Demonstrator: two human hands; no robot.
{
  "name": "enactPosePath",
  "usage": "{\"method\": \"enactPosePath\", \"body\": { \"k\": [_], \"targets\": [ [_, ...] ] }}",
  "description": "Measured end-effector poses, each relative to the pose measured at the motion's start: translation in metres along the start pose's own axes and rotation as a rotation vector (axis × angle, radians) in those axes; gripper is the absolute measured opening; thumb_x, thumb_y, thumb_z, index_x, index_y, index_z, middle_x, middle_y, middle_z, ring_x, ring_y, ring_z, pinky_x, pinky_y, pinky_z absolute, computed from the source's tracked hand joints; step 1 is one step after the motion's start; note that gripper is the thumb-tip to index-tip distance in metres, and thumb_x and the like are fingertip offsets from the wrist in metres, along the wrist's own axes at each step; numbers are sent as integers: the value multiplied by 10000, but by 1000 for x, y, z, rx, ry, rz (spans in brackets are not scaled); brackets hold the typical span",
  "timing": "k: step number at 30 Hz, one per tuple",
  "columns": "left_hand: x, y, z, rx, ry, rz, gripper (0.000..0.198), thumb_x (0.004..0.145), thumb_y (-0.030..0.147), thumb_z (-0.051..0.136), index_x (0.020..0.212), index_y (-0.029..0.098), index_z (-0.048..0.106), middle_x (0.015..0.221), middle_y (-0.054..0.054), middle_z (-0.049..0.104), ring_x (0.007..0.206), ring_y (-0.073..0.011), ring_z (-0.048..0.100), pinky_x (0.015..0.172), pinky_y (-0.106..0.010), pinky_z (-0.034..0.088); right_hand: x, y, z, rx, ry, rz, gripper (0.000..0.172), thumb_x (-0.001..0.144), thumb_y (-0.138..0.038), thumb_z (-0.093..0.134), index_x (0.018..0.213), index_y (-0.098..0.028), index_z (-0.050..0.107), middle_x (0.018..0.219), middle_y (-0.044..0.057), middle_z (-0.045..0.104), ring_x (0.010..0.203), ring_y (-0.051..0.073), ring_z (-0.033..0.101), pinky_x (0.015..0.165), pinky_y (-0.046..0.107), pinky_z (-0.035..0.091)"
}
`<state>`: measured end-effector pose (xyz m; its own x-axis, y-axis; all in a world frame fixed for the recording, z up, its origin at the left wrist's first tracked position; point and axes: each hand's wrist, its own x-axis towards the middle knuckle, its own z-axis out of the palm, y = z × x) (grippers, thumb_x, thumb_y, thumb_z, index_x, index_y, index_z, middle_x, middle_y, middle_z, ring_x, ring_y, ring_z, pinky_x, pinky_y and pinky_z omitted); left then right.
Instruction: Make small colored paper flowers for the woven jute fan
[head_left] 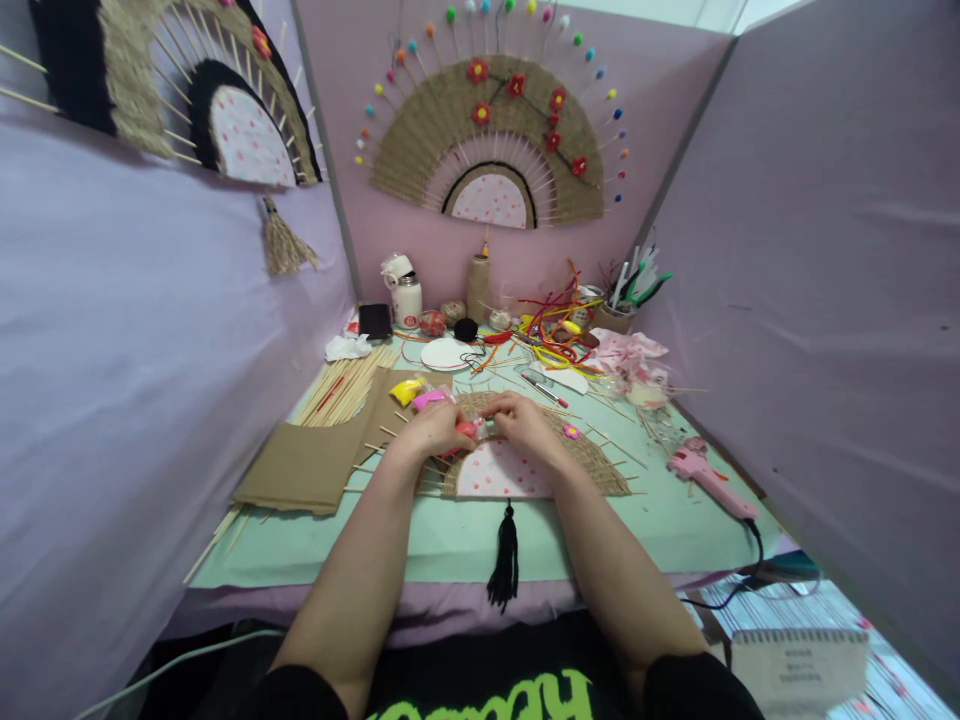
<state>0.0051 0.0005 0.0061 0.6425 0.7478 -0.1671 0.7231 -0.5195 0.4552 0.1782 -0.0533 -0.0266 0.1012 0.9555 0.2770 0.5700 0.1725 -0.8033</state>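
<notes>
A half-round woven fan (592, 470) with a white, pink-dotted centre lies on the green mat, a black tassel (506, 555) hanging from its base over the table edge. Both hands meet over the fan's top. My left hand (439, 428) is closed in a pinch on a small red piece (466, 431). My right hand (521, 418) has its fingers curled and pressed against the same red piece. A small pink flower (571, 431) rests on the weave just right of my right hand.
Brown card sheets (315, 465) and wooden sticks (345, 385) lie left. A pink glue gun (709, 480) lies right, its cord running off the edge. Pipe cleaners (559, 335), a white bottle (407, 298) and a tool cup (615, 315) stand at the back. Purple walls carry finished fans (491, 140).
</notes>
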Motion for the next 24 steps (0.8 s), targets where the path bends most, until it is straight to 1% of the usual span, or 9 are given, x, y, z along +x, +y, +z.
{"method": "enactPosePath", "body": {
  "k": [2, 4, 7, 10, 13, 16, 19, 21, 24],
  "targets": [
    [0, -2, -1, -81, 11, 5, 337, 564, 398, 765, 792, 162, 686, 748, -39, 633, 695, -182, 556, 585, -257, 362, 2, 5, -7, -6, 154, 42, 307, 698, -113, 437, 744, -188, 731, 837, 45, 663, 781, 175, 583, 766, 317, 435],
    [0, -2, -4, -310, 152, 6, 423, 580, 405, 780, 914, 163, 690, 784, -33, 626, 704, -165, 541, 599, -245, 375, 3, 8, -14, 6, 312, 44, 282, 707, -146, 438, 735, -188, 716, 806, 38, 658, 766, 178, 575, 757, 320, 432],
    [2, 3, -9, -978, 361, 13, 322, 802, 346, 628, 1053, 147, 657, 654, 17, 521, 549, -85, 430, 523, -194, 349, 4, 7, -19, 61, 461, -10, 238, 712, -172, 452, 719, -189, 689, 791, 30, 646, 768, 177, 567, 744, 313, 431],
    [7, 14, -8, -1725, 248, 27, 253, 907, 125, 440, 1073, 98, 629, 583, 48, 418, 424, -29, 292, 410, -131, 261, 2, -1, -15, 102, 483, -92, 216, 735, -164, 460, 730, -191, 674, 804, 29, 637, 758, 165, 557, 702, 294, 428],
    [12, 24, -2, -2171, 148, -61, 354, 900, -8, 352, 1136, 85, 598, 663, 2, 520, 448, -13, 400, 421, -85, 343, -3, -12, -7, 109, 462, -211, 204, 769, -138, 471, 758, -194, 667, 826, 31, 624, 788, 160, 560, 707, 290, 433],
    [16, 28, 4, -2330, 190, -123, 329, 954, 111, 354, 1193, 75, 576, 756, -66, 619, 592, -69, 574, 540, -126, 496, -8, -18, -3, 98, 430, -318, 205, 825, -148, 473, 830, -199, 672, 853, 39, 610, 809, 162, 565, 727, 302, 451],
    [17, 26, 7, -2343, 197, -109, 400, 975, 264, 349, 1227, 34, 557, 856, -136, 680, 786, -156, 670, 680, -212, 564, -11, -21, -1, -23, 389, -389, 246, 885, -203, 459, 974, -213, 688, 944, 63, 610, 908, 183, 561, 822, 348, 460],
    [17, 24, 8, -2329, 175, -83, 459, 977, 327, 331, 1256, 29, 542, 928, -164, 697, 859, -181, 685, 725, -241, 566, -12, -21, 2, -183, 340, -437, 296, 915, -256, 451, 1115, -231, 668, 1109, 86, 595, 1057, 213, 516, 944, 406, 417],
    [16, 24, 9, -2272, 103, -49, 512, 976, 393, 311, 1291, 50, 523, 1053, -181, 693, 917, -189, 688, 756, -258, 557, -13, -22, 8, -417, 246, -476, 384, 930, -361, 456, 1277, -259, 586, 1381, 95, 461, 1260, 268, 376, 1055, 482, 315]
  ]
}}
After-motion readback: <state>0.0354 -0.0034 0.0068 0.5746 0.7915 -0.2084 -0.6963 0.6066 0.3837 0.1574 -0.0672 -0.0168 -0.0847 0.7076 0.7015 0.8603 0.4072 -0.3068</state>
